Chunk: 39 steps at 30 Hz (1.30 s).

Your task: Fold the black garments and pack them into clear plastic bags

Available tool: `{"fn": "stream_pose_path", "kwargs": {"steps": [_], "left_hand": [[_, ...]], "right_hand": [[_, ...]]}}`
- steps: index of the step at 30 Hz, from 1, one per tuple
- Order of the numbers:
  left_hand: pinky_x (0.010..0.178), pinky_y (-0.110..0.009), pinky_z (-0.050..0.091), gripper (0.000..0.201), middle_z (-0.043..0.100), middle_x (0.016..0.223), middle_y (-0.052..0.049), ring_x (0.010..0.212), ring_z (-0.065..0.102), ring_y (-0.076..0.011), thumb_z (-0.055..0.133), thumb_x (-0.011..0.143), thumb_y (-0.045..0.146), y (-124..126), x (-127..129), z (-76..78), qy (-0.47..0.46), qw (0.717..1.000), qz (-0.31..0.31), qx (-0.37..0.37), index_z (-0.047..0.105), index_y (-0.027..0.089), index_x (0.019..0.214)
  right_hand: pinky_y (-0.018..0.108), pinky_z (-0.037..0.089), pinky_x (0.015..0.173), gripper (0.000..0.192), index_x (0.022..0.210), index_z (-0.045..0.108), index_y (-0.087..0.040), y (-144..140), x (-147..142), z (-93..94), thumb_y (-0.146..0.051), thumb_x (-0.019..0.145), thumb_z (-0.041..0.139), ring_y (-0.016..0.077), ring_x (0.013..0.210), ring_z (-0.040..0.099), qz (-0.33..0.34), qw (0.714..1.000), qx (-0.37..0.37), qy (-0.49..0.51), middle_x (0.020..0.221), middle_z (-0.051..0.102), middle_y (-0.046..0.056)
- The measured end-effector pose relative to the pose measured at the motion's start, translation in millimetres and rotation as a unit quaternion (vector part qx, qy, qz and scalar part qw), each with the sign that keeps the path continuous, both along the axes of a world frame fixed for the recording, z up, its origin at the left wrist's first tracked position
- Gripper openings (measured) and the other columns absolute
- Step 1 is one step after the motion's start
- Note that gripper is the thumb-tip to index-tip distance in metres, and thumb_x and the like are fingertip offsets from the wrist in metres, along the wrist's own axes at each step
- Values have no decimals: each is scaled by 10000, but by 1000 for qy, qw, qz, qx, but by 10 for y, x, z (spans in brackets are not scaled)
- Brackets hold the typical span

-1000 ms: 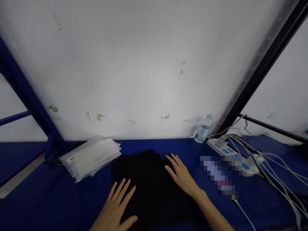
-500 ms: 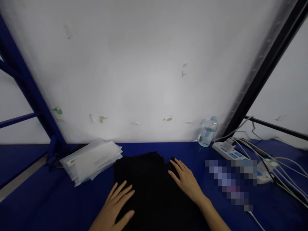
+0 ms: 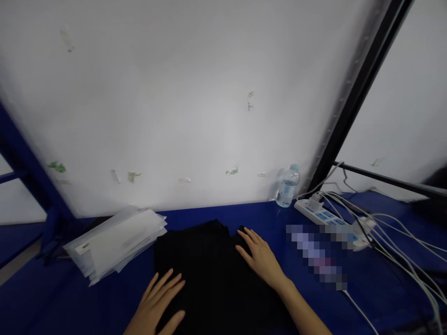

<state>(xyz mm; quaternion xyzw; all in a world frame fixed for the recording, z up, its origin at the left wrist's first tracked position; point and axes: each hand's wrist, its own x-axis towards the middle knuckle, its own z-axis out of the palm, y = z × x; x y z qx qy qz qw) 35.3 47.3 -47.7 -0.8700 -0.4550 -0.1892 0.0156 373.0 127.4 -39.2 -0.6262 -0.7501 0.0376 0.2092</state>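
Black cloth garment (image 3: pixel 213 274) flat on blue counter (image 3: pixel 80 309), near-left of water bottle (image 3: pixel 287 187). Left hand (image 3: pixel 155 301) spread at its edge farther from bottle, right hand (image 3: pixel 261 259) spread over edge facing bottle; neither pinching. Probably light, soft, floppy, not fragile: grip both side edges.

A piece of plain black cloth (image 3: pixel 213 270) lies spread on a blue tabletop (image 3: pixel 251 215). Its far edge is uneven, dipping into a notch right of the middle; its near end runs past the bottom of view. Its dark surface hides fine detail.
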Motion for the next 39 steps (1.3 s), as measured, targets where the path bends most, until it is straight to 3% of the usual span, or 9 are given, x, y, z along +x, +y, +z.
{"fn": "stream_pose_path", "kwargs": {"steps": [8, 31, 39], "left_hand": [[979, -499, 479, 535, 540, 1379, 16, 1261, 507, -262, 535, 916, 363, 9, -10, -3, 0, 1000, -7, 19, 372, 373, 1425], [1004, -517, 452, 546, 509, 1409, 24, 1279, 485, -268, 522, 924, 380, -16, -20, 14, -6, 1000, 2, -16, 337, 401, 1437], [1051, -537, 387, 531, 473, 1442, 12, 1336, 409, -264, 494, 944, 357, -44, -8, 19, 10, 999, 9, -40, 326, 374, 1447]], "right_hand": [[449, 352, 1089, 525, 1364, 490, -247, 7, 17, -35, -513, 918, 418, 276, 1359, 368, 1, 1000, 10, 11, 1457, 440, 69], [442, 350, 1091, 506, 1361, 491, -230, -32, -8, 18, -481, 928, 418, 272, 1358, 369, 3, 1000, 14, 10, 1454, 444, 74], [445, 353, 1087, 496, 1355, 497, -237, -36, -11, 20, -477, 927, 421, 269, 1356, 373, 4, 1000, 21, 14, 1452, 447, 73]]}}
